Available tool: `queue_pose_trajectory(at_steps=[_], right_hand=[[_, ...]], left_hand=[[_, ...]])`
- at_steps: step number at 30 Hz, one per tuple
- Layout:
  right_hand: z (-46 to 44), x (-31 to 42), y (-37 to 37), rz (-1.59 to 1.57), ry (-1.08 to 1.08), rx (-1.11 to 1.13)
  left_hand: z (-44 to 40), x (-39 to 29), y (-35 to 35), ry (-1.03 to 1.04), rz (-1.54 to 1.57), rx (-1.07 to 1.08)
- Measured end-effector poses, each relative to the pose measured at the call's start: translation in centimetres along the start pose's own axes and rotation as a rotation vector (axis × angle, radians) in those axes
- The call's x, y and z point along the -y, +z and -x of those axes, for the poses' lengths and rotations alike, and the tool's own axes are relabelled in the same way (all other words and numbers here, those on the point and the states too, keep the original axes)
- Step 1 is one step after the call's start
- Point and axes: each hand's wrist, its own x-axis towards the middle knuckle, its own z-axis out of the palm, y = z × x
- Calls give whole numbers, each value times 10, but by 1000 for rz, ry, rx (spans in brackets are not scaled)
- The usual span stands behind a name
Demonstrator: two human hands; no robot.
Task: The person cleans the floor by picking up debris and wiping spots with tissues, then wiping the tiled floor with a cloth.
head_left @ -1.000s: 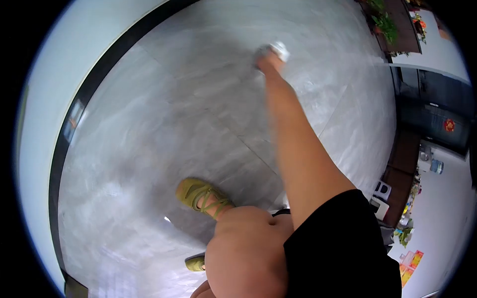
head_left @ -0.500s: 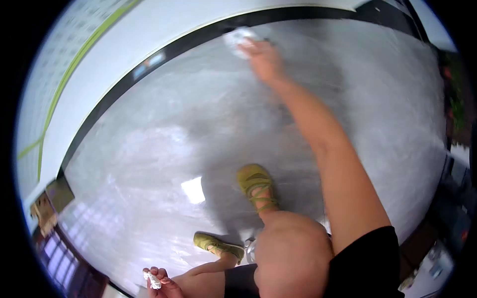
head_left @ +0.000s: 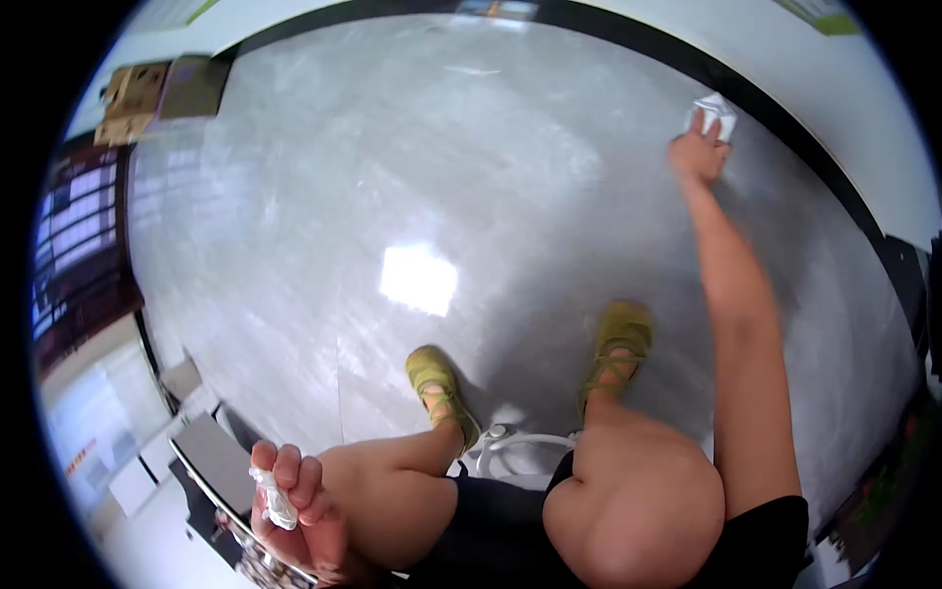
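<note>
With my right arm stretched far forward, my right hand (head_left: 700,155) has its fingers on a folded white tissue (head_left: 721,110) at the floor's far right edge, beside the black skirting board (head_left: 775,116). Whether the tissue touches the board is hard to tell. My left hand (head_left: 312,520), raised near my left knee, is closed around a crumpled white tissue (head_left: 276,501), pinched between thumb and fingers. Both my feet, in olive-green shoes (head_left: 432,371), rest on the grey floor (head_left: 471,187).
Behind my feet is part of a white round-framed seat or stand (head_left: 535,447). Cardboard boxes (head_left: 137,98) stand at the far left, near a dark-framed window or door (head_left: 83,236). A grey-topped table (head_left: 214,456) is at lower left. Bright light reflects off the floor.
My view has swung right, so the boxes and feet sit differently in it. The folded tissue stays under my right hand along the skirting. My left hand appears higher, still gripping its tissue.
</note>
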Motion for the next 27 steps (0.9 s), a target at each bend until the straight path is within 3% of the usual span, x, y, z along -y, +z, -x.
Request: queue_pose_trajectory(at_steps=[2, 7, 11, 15, 17, 20, 22, 25, 27], right_hand=[[39, 62, 12, 56, -171, -31], [164, 187, 0, -84, -612, 184], [232, 229, -40, -33, -1004, 397], [226, 228, -48, 28, -1136, 337], [198, 208, -20, 187, -1134, 191], [185, 181, -32, 264, -874, 212], [190, 170, -31, 282, -727, 288], [194, 175, -26, 322, -709, 323], [197, 184, -24, 273, -650, 320]], left_hand=[[6, -12, -6, 3, 46, 13], [23, -26, -15, 32, 215, -21], [38, -46, -35, 10, 324, 23], [59, -73, -67, 43, 395, 65], [76, -83, -107, 109, 317, 116], [97, -96, -139, 200, 208, 134], [104, -98, -154, 271, 294, 160], [104, -97, -171, 358, 538, 224], [109, -112, -165, 306, 625, 190]])
